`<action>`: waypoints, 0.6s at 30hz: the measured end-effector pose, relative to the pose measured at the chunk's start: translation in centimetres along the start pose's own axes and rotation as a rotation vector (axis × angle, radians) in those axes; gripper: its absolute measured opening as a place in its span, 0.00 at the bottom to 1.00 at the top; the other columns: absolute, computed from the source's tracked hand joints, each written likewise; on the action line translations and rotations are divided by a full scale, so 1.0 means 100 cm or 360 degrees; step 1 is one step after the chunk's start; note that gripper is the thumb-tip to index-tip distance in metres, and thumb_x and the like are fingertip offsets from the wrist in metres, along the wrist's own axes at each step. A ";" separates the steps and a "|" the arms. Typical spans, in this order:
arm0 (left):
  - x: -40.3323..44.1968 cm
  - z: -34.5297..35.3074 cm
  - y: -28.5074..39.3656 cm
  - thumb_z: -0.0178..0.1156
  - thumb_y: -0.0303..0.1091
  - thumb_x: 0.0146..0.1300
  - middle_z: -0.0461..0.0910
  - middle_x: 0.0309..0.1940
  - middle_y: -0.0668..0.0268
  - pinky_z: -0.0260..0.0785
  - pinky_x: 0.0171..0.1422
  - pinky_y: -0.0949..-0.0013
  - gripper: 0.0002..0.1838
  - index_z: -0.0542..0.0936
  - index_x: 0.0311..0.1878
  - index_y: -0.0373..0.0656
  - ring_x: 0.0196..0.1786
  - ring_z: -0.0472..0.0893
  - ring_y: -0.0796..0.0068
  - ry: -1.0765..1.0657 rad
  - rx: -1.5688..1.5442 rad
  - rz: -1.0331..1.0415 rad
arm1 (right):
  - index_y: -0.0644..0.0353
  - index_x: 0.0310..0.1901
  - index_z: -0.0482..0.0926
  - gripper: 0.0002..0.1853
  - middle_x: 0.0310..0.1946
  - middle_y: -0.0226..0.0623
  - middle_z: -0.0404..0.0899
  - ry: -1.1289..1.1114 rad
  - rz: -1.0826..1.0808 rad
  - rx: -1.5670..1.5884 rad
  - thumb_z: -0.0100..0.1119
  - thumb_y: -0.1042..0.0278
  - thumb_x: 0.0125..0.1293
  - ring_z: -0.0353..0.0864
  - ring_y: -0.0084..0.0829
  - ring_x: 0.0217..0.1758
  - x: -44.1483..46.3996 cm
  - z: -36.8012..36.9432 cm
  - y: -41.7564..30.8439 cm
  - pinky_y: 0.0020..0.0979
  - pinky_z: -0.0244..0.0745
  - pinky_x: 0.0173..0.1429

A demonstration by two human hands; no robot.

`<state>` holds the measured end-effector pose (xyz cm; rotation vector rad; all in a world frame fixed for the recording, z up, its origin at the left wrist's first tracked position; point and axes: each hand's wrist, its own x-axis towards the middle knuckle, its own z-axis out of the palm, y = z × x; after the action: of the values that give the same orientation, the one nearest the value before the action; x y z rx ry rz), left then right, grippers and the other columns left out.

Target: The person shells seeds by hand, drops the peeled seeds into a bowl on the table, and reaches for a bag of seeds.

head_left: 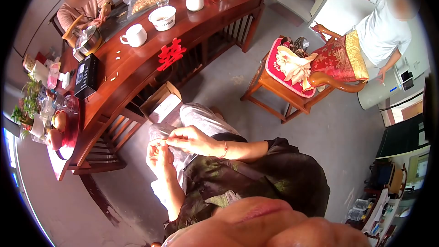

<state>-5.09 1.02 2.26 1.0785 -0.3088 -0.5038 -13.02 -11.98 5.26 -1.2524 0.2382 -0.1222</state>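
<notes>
Pinching, left hand (159,158), right hand (190,139), tiny item (164,142) unclear

A home, likely (carved wooden chair (337,59), potted plant (29,98)).

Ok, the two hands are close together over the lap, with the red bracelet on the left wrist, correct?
Not quite: the head view shows the red bracelet on the wrist of the right hand, not the left. The right hand and left hand are indeed close together over the lap.

glossy reddish wood table (137,57); smooth matt grey floor (228,80); clear plastic bag (145,1)
</notes>
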 end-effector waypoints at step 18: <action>0.000 0.005 0.000 0.57 0.26 0.67 0.67 0.16 0.76 0.44 0.19 0.83 0.05 0.79 0.41 0.34 0.15 0.55 0.93 0.0043 -0.0003 -0.0047 | 0.60 0.48 0.77 0.10 0.22 0.16 0.65 -0.0119 0.0101 0.0354 0.52 0.65 0.73 0.57 0.08 0.21 0.001 -0.004 0.004 0.15 0.53 0.24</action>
<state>-5.36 0.62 2.48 1.0886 -0.2691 -0.5158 -13.00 -12.26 4.70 -1.0255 0.1938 -0.0458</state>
